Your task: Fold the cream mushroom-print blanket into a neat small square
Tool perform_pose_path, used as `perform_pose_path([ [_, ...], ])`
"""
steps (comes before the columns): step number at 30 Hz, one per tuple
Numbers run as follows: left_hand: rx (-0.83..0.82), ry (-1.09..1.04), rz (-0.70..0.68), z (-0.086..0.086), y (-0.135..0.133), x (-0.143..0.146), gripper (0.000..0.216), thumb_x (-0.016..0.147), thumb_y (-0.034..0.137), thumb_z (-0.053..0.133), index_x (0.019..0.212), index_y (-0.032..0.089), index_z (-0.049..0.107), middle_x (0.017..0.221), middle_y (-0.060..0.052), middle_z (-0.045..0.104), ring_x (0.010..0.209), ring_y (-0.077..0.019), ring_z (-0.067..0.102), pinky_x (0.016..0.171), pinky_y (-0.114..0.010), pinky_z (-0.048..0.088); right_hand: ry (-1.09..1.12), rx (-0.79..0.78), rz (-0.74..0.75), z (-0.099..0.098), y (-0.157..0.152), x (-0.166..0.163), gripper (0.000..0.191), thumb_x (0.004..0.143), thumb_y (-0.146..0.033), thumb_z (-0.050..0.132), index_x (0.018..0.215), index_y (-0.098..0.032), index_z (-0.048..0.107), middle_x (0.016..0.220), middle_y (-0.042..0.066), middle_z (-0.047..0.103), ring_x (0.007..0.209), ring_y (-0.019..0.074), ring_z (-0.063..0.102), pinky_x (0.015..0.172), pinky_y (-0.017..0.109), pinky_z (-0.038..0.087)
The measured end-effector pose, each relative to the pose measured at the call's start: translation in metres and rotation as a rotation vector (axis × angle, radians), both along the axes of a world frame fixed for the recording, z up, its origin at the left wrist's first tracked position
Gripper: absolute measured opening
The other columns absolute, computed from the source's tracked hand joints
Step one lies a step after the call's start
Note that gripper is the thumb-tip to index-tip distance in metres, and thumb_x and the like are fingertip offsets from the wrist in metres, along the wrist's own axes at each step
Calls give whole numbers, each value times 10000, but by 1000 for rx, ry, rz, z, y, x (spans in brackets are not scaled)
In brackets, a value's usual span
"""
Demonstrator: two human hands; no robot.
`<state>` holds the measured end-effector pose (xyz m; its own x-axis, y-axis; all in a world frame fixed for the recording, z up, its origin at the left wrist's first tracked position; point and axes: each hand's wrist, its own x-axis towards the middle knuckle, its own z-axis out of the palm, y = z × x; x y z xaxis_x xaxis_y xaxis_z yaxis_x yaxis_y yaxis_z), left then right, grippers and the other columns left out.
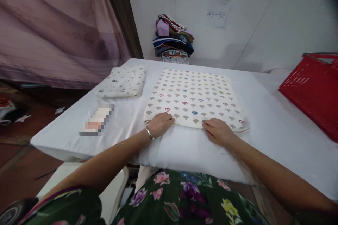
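A white cloth with a print of small mushrooms (192, 95) lies folded flat in front of me, its layers showing along the near edge. My left hand (160, 124) grips that near edge left of its middle, fingers curled over the fabric and thumb hidden. On the right part of the same edge, my right hand (218, 131) pinches the cloth between thumb and fingers. A metal bracelet circles my left wrist. To the left rests a second folded cloth (123, 81), white with small dark motifs, apart from both hands.
The white-covered table (269, 112) carries a blurred-out flat object (97, 119) at left. A stack of folded textiles (174, 40) stands by the back wall. A red plastic basket (314, 91) is at the right edge. A white chair (111, 190) stands below the table's left side.
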<state>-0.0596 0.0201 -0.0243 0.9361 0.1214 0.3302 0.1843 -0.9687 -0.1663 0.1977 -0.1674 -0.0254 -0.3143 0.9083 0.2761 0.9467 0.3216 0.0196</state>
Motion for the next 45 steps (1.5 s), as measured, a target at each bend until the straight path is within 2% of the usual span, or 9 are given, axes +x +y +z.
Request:
perform_pose_path([
  [4, -27, 23, 30, 2, -3, 2, 211, 903, 193, 393, 909, 181, 603, 814, -43, 596, 768, -159, 513, 665, -290, 397, -35, -9, -57, 2, 0, -3, 285, 911, -180, 371, 1078, -161, 601, 1047, 111, 600, 892, 211, 505, 722, 341, 415],
  [9, -94, 24, -25, 4, -5, 4, 252, 882, 309, 470, 1087, 183, 548, 958, -61, 622, 852, -182, 539, 720, -317, 436, -82, -78, -62, 7, -1, -5, 321, 926, -162, 320, 1111, -157, 582, 1065, 102, 590, 893, 211, 497, 714, 333, 417],
  [20, -136, -30, -89, -1, -2, 12, 204, 869, 277, 485, 1026, 168, 556, 1044, -75, 622, 929, -189, 545, 780, -331, 448, 83, -139, -48, 11, 1, 7, 397, 893, -132, 340, 1247, -228, 493, 1085, 91, 598, 949, 212, 535, 731, 324, 455],
  [27, -192, -78, -121, -3, -2, 17, 169, 898, 243, 419, 906, 184, 577, 969, -48, 630, 892, -163, 550, 773, -308, 439, 167, -115, 35, 13, 1, 16, 379, 888, -142, 384, 1247, -212, 484, 1115, 85, 602, 1004, 198, 533, 818, 344, 468],
  [32, -302, -113, -43, 3, -4, 20, 212, 916, 248, 371, 873, 170, 563, 831, -42, 605, 800, -148, 542, 741, -286, 439, 134, -91, 28, 12, 1, 10, 309, 895, -195, 414, 1183, -186, 527, 1090, 91, 611, 977, 203, 543, 816, 354, 464],
  [36, -344, -117, 11, 5, -4, 23, 227, 922, 258, 352, 851, 166, 547, 806, -39, 584, 762, -143, 530, 722, -283, 438, 110, -35, -62, 10, 3, 5, 274, 898, -220, 418, 1123, -174, 567, 1028, 103, 621, 912, 212, 558, 766, 358, 468],
  [40, -364, -127, 22, 2, -2, 23, 216, 919, 251, 357, 861, 167, 546, 808, -38, 588, 759, -140, 536, 707, -275, 439, 258, -50, -141, 12, 5, 5, 250, 909, -227, 389, 1037, -211, 602, 966, 76, 633, 887, 190, 569, 735, 321, 478],
  [45, -304, -136, -48, 0, -4, 22, 222, 878, 336, 464, 1011, 171, 530, 1007, -75, 603, 896, -175, 555, 777, -317, 450, 404, -92, -225, 18, 8, 6, 224, 910, -259, 389, 970, -221, 602, 905, 50, 630, 866, 175, 572, 720, 309, 481],
])
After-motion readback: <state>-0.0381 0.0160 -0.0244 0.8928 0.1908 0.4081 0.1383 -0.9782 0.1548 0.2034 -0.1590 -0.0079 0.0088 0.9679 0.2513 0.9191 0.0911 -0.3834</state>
